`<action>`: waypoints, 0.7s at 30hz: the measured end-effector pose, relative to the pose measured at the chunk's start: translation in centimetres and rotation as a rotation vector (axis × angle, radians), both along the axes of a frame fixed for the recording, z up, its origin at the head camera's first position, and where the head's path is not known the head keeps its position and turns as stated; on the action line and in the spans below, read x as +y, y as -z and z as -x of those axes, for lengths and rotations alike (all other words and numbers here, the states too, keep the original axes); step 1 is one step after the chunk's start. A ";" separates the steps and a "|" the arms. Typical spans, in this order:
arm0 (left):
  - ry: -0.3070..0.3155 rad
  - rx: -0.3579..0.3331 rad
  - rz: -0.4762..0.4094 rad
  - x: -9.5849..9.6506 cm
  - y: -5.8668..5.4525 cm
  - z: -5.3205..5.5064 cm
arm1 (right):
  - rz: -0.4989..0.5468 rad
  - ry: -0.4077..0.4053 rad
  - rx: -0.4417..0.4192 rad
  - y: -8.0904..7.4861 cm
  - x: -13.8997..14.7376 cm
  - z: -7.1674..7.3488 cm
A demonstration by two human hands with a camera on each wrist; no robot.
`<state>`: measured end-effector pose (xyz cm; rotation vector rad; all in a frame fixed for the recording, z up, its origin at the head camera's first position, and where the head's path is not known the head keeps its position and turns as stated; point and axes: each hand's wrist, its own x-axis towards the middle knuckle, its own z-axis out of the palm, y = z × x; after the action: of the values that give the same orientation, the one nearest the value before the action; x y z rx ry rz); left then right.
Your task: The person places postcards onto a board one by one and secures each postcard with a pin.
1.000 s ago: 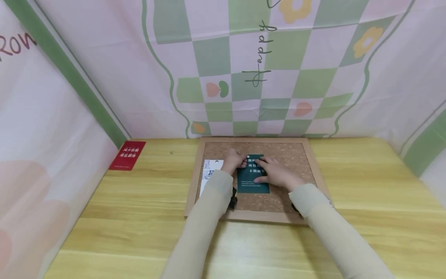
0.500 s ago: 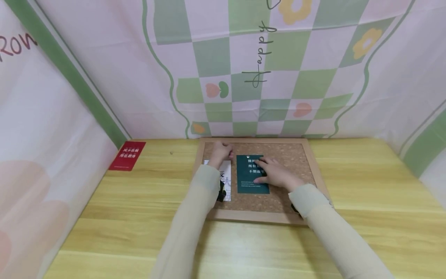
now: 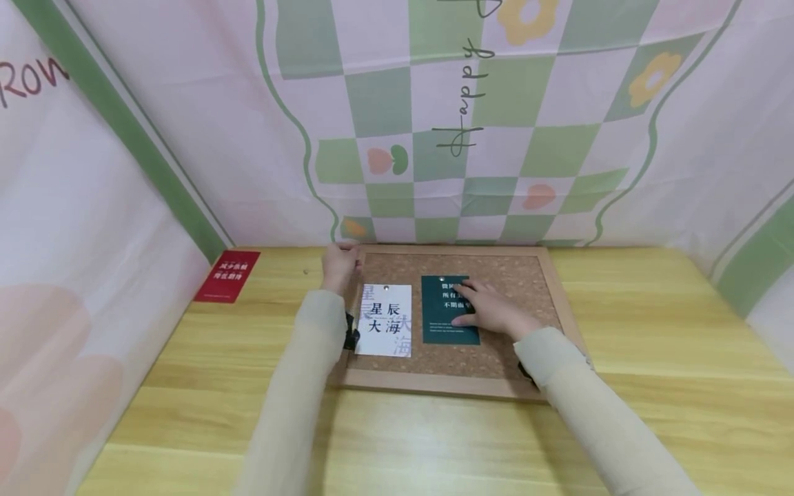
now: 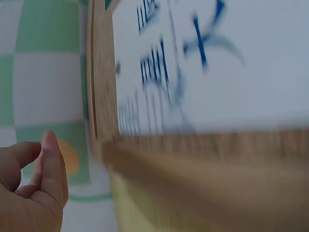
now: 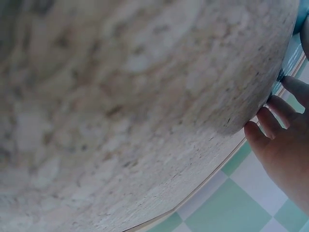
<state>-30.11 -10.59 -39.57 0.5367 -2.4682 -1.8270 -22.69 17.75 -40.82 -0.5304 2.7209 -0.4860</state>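
A wood-framed cork board (image 3: 521,289) lies on the table, bearing two cards. My right hand (image 3: 496,310) rests with spread fingers on the right side of a dark green card (image 3: 443,331) printed with white characters; a small pin shows near its top. In the right wrist view those fingertips (image 5: 263,135) touch the cork and the card's edge. Left of it lies a white card (image 3: 384,337) with dark characters, also with a pin at its top. By the board's far left corner is my left hand (image 3: 340,269), its fingers (image 4: 50,174) loosely bent, with nothing visible between them.
A red card (image 3: 227,277) with white characters lies on the table's far left edge. Behind the table (image 3: 186,399) rises a green-and-white checked cloth (image 3: 443,151), with another cloth (image 3: 74,227) along the left side.
My left hand has moved left from the green card's top, across the white card, to the board's far left corner, uncovering the white card. My right hand has stayed on the green card.
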 end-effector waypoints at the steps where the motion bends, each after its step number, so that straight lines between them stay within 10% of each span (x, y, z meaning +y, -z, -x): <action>1: -0.001 -0.008 0.032 -0.7 -0.3 -0.3 | 0.000 -0.001 0.001 0.0 0.0 0.0; 10: -0.043 -0.037 0.249 -6.7 -0.6 -1.7 | 0.007 -0.002 0.001 -0.1 0.0 0.0; 21: -0.127 -0.064 0.214 -12.5 -0.7 -4.1 | 0.009 -0.001 -0.001 -0.1 0.0 0.1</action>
<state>-26.02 -23.13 -38.82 0.7294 -2.5614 -1.5003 -22.79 17.71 -40.71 -0.5331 2.7187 -0.4990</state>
